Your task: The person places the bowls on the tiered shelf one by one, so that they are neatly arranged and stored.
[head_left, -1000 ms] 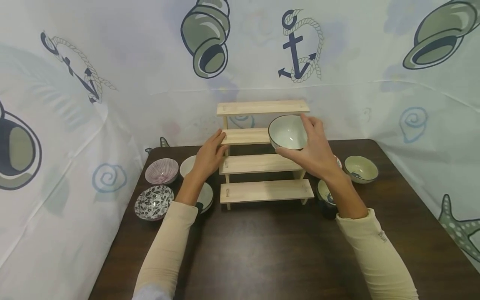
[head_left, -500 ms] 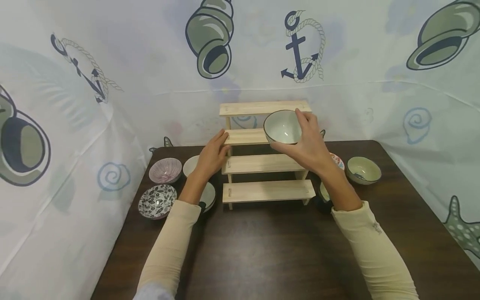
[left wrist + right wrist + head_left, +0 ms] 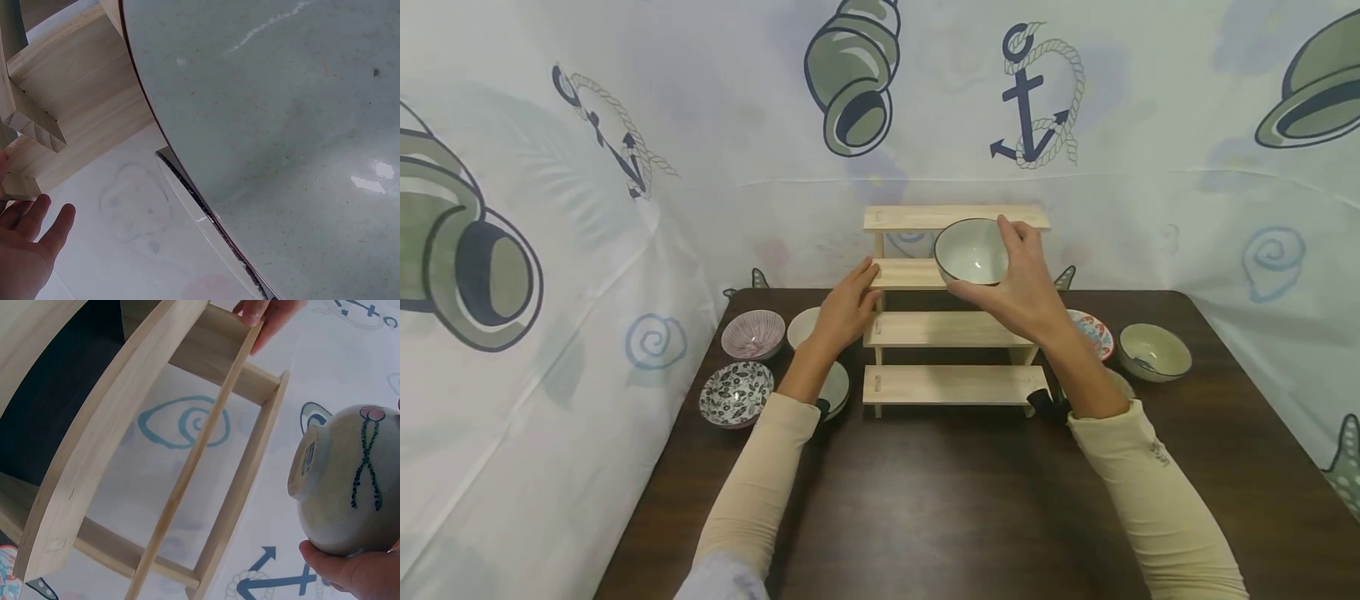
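My right hand (image 3: 1026,292) holds a white bowl (image 3: 972,252) with a thin dark rim, thumb low and fingers at the rim. The bowl is tilted, its inside facing me, in front of the wooden tiered stand (image 3: 951,385) near its upper shelves. In the right wrist view, the bowl's outside (image 3: 340,481) shows a foot ring and a painted pink-and-green motif. My left hand (image 3: 846,310) pinches the left end of the stand's second shelf from the top. Fingers (image 3: 275,325) of that hand show on the shelf end in the right wrist view.
Left of the stand are a purple-striped bowl (image 3: 753,335), a black floral bowl (image 3: 737,394) and pale bowls (image 3: 837,387) partly behind my arm. On the right are a red-patterned dish (image 3: 1093,333) and a green bowl (image 3: 1155,352). A printed cloth (image 3: 940,108) hangs behind the dark table (image 3: 917,500).
The white bowl in my right hand has moved slightly up and left against the stand. My left hand stays at the shelf end. The whole view has shifted a little.
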{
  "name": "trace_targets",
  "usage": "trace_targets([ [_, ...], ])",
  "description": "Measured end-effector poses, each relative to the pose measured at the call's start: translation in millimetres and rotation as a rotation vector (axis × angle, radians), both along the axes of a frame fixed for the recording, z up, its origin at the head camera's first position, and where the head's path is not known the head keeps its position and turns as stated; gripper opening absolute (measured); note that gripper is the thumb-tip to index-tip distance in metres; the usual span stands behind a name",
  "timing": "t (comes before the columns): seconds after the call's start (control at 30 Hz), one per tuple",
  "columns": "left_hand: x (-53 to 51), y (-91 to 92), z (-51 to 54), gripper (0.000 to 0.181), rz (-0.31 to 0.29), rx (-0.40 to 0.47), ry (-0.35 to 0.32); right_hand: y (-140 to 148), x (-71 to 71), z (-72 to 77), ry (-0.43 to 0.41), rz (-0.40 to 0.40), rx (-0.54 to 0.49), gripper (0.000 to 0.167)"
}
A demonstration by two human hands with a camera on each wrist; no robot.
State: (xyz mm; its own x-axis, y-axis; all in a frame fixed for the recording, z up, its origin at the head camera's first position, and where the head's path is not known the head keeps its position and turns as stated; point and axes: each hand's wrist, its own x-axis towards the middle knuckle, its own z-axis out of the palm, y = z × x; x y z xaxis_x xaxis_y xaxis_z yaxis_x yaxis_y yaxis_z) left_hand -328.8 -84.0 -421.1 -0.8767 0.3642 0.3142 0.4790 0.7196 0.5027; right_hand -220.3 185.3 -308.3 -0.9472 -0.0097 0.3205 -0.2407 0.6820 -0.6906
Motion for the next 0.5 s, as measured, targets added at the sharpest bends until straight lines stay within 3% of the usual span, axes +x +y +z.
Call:
trace_targets([
  [0.5, 2.5, -0.4, 0.9, 0.056, 0.012, 0.000, -0.008, -20, -18.8, 0.4, 0.029, 0.045, 0.010, 0.113],
])
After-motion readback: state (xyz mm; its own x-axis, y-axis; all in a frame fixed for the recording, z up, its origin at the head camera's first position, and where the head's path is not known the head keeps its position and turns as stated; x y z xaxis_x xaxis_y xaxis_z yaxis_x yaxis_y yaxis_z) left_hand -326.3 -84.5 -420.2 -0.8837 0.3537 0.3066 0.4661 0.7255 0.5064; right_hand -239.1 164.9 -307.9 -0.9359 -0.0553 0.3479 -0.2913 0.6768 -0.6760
